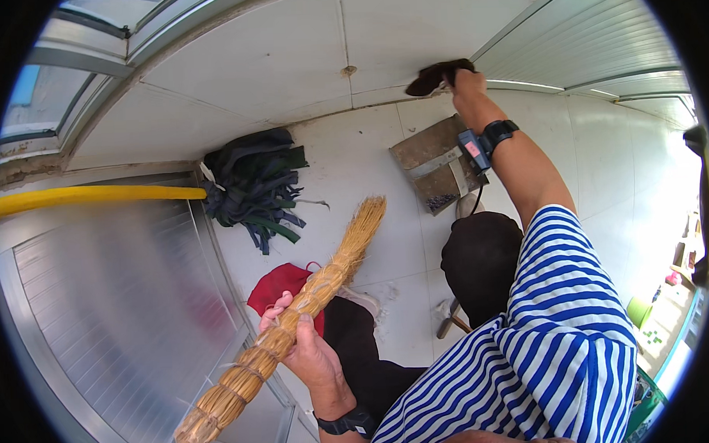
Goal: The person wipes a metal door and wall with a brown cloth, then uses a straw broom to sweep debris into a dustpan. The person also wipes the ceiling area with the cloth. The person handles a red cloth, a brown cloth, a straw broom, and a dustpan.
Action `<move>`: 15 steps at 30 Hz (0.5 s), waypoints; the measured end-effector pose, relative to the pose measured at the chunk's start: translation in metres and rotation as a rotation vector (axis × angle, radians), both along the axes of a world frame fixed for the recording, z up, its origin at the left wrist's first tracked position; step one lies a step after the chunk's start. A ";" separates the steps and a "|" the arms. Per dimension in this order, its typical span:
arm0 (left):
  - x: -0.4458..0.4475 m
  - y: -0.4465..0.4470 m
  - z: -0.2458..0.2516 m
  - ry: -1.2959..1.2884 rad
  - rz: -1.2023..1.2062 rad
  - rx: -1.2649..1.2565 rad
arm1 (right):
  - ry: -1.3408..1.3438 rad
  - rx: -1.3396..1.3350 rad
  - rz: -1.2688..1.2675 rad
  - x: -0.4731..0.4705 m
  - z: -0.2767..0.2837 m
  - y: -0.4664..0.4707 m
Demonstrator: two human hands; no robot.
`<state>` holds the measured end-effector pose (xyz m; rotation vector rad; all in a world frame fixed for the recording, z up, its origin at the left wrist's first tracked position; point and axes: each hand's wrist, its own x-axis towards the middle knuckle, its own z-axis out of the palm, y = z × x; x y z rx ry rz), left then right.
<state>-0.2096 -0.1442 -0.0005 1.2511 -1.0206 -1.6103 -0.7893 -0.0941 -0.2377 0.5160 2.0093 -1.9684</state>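
My left hand [312, 346] is wrapped around a straw hand broom [265, 353], whose bristle end points down over the tiled floor. Stretched out to the upper right, my right hand [468, 84] grips a dark brown object [434, 78], perhaps a shoe or cloth, against the foot of the white wall. Just below that hand a worn metal dustpan [431, 160] lies on the floor with dark debris at one corner. Both wrists wear black straps.
A mop [253, 184] of dark fabric strips with a yellow handle [96, 198] stands in the corner beside a metal-framed door [129, 311]. A red cloth or bag [278, 288] is near my left hand. White debris [386, 296] lies on the floor tiles.
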 end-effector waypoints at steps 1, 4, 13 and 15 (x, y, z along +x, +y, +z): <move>0.004 -0.002 0.003 0.007 -0.003 0.004 | -0.011 -0.061 -0.072 -0.012 0.002 0.009; 0.012 -0.008 0.003 0.015 -0.006 0.028 | -0.048 0.038 -0.041 0.002 -0.005 -0.021; 0.016 -0.007 -0.007 -0.070 0.000 -0.027 | -0.006 -0.375 0.479 0.213 0.016 -0.241; 0.014 -0.007 -0.006 -0.054 0.002 -0.039 | -0.175 -0.546 0.463 0.207 0.011 -0.226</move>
